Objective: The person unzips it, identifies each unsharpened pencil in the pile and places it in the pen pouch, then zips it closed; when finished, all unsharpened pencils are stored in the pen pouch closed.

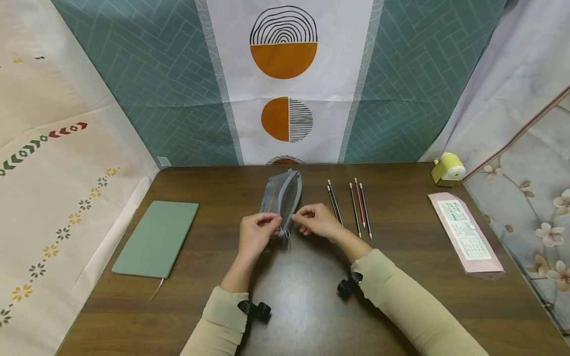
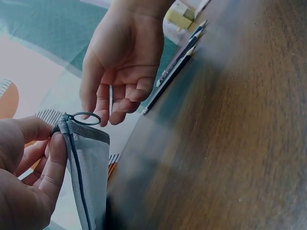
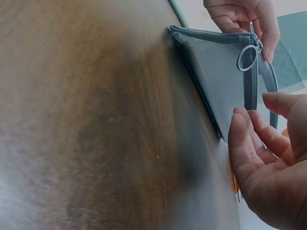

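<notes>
A grey see-through zip pouch [image 1: 271, 193] stands on the table, its zipped mouth parted. My left hand [image 1: 258, 232] pinches the zip end nearest me between thumb and fingers, as the left wrist view also shows. A ring-shaped zip pull [image 3: 247, 58] hangs at that end. Close beside the pouch's right edge is my right hand [image 1: 318, 220], its fingers loosely bent. A gap shows between its thumb [image 3: 278, 101] and fingers in the right wrist view; whether the fingertips touch the zip edge is hard to tell. Several pencils [image 1: 358, 207] lie just right of this hand.
A green notebook [image 1: 156, 240] with a ribbon lies at the left. On the right are a pink packet [image 1: 465, 235] with a white label and a yellow-green pencil sharpener [image 1: 447, 169] at the back corner. Patterned cloth hangs along the back and sides.
</notes>
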`<state>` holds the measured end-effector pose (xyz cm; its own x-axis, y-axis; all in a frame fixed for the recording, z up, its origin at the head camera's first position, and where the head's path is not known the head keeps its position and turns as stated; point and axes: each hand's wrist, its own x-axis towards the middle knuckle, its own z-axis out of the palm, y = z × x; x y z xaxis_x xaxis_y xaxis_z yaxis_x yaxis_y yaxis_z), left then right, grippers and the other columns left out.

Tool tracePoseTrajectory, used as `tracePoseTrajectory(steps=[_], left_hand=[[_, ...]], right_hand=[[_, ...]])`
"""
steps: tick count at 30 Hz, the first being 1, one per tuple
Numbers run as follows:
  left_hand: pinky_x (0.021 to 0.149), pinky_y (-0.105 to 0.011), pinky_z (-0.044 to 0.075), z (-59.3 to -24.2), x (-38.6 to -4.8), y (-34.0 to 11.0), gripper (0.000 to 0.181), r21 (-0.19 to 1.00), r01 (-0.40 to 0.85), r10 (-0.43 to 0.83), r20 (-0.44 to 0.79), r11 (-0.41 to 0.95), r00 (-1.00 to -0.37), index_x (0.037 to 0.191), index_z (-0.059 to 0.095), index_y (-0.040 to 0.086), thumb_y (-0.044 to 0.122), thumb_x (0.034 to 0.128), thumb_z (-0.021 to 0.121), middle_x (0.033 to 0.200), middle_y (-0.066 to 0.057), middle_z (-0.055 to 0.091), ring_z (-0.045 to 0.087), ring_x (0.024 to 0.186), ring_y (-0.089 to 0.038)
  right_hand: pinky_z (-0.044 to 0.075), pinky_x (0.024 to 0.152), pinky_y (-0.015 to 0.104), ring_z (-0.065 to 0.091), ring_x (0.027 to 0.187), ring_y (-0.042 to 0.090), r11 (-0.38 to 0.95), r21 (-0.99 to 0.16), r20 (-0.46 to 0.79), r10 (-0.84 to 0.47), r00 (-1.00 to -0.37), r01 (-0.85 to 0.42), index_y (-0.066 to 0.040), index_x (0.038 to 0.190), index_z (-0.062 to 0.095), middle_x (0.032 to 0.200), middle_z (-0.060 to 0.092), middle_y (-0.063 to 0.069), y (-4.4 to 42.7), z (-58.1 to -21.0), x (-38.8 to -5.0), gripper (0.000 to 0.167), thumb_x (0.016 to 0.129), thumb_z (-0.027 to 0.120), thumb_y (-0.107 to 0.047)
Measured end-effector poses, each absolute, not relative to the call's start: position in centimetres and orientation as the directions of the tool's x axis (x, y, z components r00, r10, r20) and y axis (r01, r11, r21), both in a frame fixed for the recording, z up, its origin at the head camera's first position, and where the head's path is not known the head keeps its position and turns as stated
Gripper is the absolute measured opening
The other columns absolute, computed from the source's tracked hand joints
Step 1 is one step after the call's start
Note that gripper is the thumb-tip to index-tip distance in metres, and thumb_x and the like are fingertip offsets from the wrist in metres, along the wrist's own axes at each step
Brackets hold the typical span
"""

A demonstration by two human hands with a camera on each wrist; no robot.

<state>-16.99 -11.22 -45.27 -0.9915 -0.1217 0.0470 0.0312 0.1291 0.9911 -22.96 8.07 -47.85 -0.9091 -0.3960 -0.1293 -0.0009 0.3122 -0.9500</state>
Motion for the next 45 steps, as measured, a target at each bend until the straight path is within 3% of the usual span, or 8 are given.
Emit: tracePoseTrajectory(steps=[7, 13, 17, 22, 27, 33, 39, 45], left_hand=[[0.059, -0.020, 0.058, -46.9, -17.6, -11.4, 0.013, 0.992, 0.044, -0.135, 0.060, 0.117, -0.989, 0.096, 0.076, -0.009, 0.002, 0.0881, 0.077, 0.082, -0.017, 0.073, 0.066, 0.061, -0.011], [0.058, -0.021, 0.058, -47.6, -17.5, -11.1, 0.010, 0.982, 0.056, -0.127, 0.079, 0.178, -0.989, 0.093, 0.077, -0.007, 0.001, 0.0876, 0.076, 0.081, -0.016, 0.074, 0.067, 0.060, -0.011], [0.057, -0.023, 0.059, -48.4, -17.4, -10.7, 0.007, 0.966, 0.043, -0.097, 0.070, 0.254, -0.993, 0.092, 0.077, -0.005, 0.001, 0.0874, 0.076, 0.080, -0.014, 0.074, 0.067, 0.060, -0.011], [0.055, -0.023, 0.057, -49.2, -17.4, -10.4, 0.007, 0.940, 0.039, -0.045, 0.057, 0.339, -0.997, 0.091, 0.077, -0.004, 0.002, 0.0867, 0.077, 0.077, -0.012, 0.074, 0.067, 0.059, -0.012], [0.054, -0.020, 0.054, -49.6, -17.3, -10.6, 0.007, 0.926, 0.058, 0.014, 0.057, 0.374, -0.998, 0.091, 0.077, -0.005, 0.001, 0.0864, 0.077, 0.078, -0.012, 0.074, 0.067, 0.061, -0.012], [0.055, -0.022, 0.052, -49.2, -17.0, -11.4, 0.015, 0.893, 0.118, 0.094, 0.086, 0.434, -0.992, 0.097, 0.078, -0.002, 0.000, 0.0821, 0.081, 0.081, -0.008, 0.074, 0.065, 0.067, -0.012], [0.064, -0.021, 0.053, -49.7, -17.1, -12.0, 0.023, 0.876, 0.157, 0.210, 0.066, 0.455, -0.975, 0.097, 0.077, -0.002, -0.002, 0.0758, 0.086, 0.087, -0.008, 0.072, 0.064, 0.073, -0.012], [0.066, -0.021, 0.053, -49.9, -17.2, -12.3, 0.024, 0.871, 0.164, 0.242, 0.054, 0.464, -0.969, 0.096, 0.077, -0.002, 0.000, 0.0754, 0.087, 0.088, -0.007, 0.071, 0.064, 0.076, -0.013]], right_hand=[[0.062, 0.064, 0.041, 0.069, 0.070, 0.024, 0.308, -0.951, -0.140, -0.447, -0.884, -0.005, 0.003, 0.107, 0.072, 0.085, 0.072, 0.020, 8.2, -48.2, -22.4, 0.026, 0.097, 0.070, -0.021], [0.061, 0.061, 0.037, 0.068, 0.066, 0.019, 0.342, -0.939, -0.132, -0.448, -0.884, -0.033, 0.003, 0.106, 0.073, 0.084, 0.072, 0.018, 8.8, -48.2, -22.2, 0.023, 0.098, 0.068, -0.018], [0.059, 0.056, 0.032, 0.065, 0.061, 0.015, 0.412, -0.904, -0.106, -0.475, -0.874, -0.114, 0.002, 0.100, 0.075, 0.078, 0.071, 0.013, 9.4, -48.2, -22.2, 0.016, 0.097, 0.069, -0.012], [0.057, 0.054, 0.029, 0.064, 0.059, 0.013, 0.464, -0.863, -0.123, -0.574, -0.809, -0.198, -0.001, 0.098, 0.074, 0.076, 0.071, 0.005, 9.8, -48.4, -22.1, 0.010, 0.093, 0.073, -0.009], [0.057, 0.053, 0.029, 0.064, 0.057, 0.012, 0.470, -0.846, -0.119, -0.628, -0.769, -0.252, -0.001, 0.101, 0.074, 0.086, 0.075, 0.004, 9.7, -48.7, -22.0, 0.016, 0.088, 0.078, -0.010], [0.055, 0.056, 0.025, 0.063, 0.060, 0.008, 0.475, -0.823, -0.085, -0.646, -0.759, -0.311, -0.004, 0.101, 0.075, 0.082, 0.074, -0.001, 9.5, -48.7, -21.9, 0.020, 0.085, 0.083, -0.013], [0.051, 0.063, 0.021, 0.061, 0.068, 0.002, 0.465, -0.756, 0.011, -0.695, -0.718, -0.461, -0.010, 0.094, 0.079, 0.078, 0.072, -0.008, 9.4, -48.7, -22.1, 0.011, 0.086, 0.082, -0.017], [0.049, 0.062, 0.020, 0.058, 0.069, -0.002, 0.434, -0.721, 0.068, -0.731, -0.679, -0.540, -0.013, 0.089, 0.081, 0.082, 0.073, -0.010, 9.1, -49.2, -22.2, 0.008, 0.086, 0.082, -0.020]])
